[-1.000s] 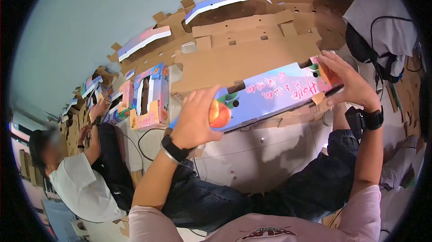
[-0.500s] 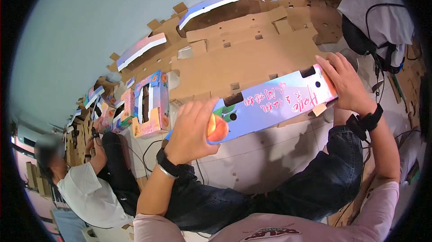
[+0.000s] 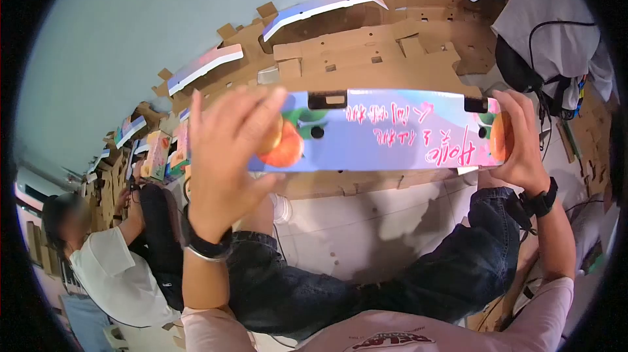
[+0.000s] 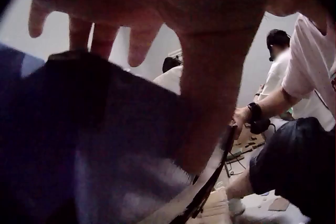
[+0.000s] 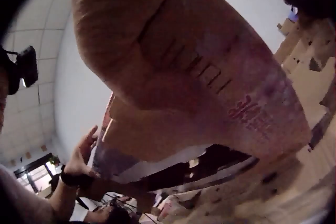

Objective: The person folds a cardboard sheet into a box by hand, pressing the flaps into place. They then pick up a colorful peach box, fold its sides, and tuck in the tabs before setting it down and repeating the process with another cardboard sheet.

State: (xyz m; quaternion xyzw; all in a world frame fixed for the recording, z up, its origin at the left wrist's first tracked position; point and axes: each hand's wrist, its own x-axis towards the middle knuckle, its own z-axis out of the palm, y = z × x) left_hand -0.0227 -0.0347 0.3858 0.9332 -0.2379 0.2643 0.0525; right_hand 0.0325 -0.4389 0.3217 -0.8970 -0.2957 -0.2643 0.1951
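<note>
A long blue and pink printed box (image 3: 392, 131) with peach pictures and pink lettering is held level above the lap in the head view. My right hand (image 3: 520, 146) grips its right end, fingers curled over the edge. At the left end my left hand (image 3: 232, 156) is slightly blurred, fingers extended and thumb apart, covering the end. The left wrist view has the left hand (image 4: 157, 8) with straight, spread fingers beside the dark box (image 4: 105, 129). In the right wrist view the right hand (image 5: 126, 40) lies against the pink printed end (image 5: 247, 87).
Flat brown cardboard (image 3: 366, 64) covers the floor beyond the box, with printed strips (image 3: 327, 8) along the wall. On the left a seated person (image 3: 118, 267) is beside several small printed boxes (image 3: 157, 156). A grey cloth and black cables hang at the right.
The box has turned from slanted to level and come up closer to the head camera. My left hand has moved left and up, its fingers straighter; the right hand keeps its grip.
</note>
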